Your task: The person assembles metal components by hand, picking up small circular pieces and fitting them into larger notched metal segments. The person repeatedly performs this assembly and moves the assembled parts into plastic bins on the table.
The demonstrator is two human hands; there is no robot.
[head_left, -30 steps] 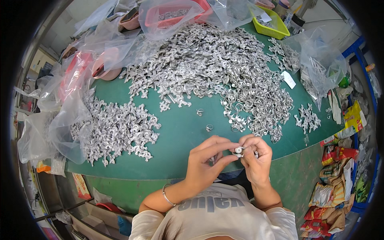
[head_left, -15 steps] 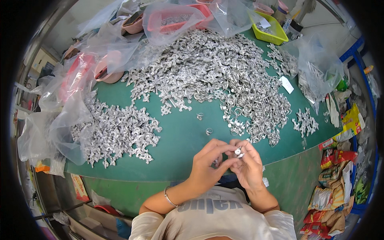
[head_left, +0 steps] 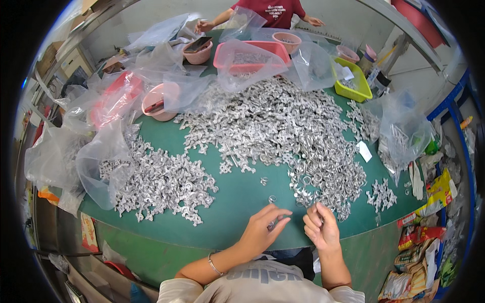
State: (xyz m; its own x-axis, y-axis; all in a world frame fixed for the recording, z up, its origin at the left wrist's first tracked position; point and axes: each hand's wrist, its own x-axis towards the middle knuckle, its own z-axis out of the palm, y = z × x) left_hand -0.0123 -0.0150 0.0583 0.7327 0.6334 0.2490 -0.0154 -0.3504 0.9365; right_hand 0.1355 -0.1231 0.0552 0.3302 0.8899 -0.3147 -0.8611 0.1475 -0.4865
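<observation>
My left hand [head_left: 263, 228] is curled above the table's near edge, with a small silvery metal piece [head_left: 272, 225] showing inside its fingers. Beside it, my right hand [head_left: 322, 227] has its thumb and fingers pinched together; what lies between them is too small to make out. The hands are apart. Just beyond my left fingers lies a loose metal ring [head_left: 272, 199], and another small ring [head_left: 263, 181] is farther off. A heap of silvery rings [head_left: 333, 177] spreads beyond my right hand, merging into a large pile of knobbly metal castings [head_left: 257, 116].
Another pile of castings [head_left: 166, 187] covers the left of the green table [head_left: 237, 202]. Plastic bags [head_left: 103, 171], a red basin [head_left: 278, 48], a yellow-green basket [head_left: 353, 83] and pink bowls [head_left: 160, 103] surround the heaps. Across the table stands a person in a dark red shirt [head_left: 270, 12].
My hands have moved apart; a small round white-silver piece they held together no longer shows. The view has tilted up, bringing the person across the table into sight.
</observation>
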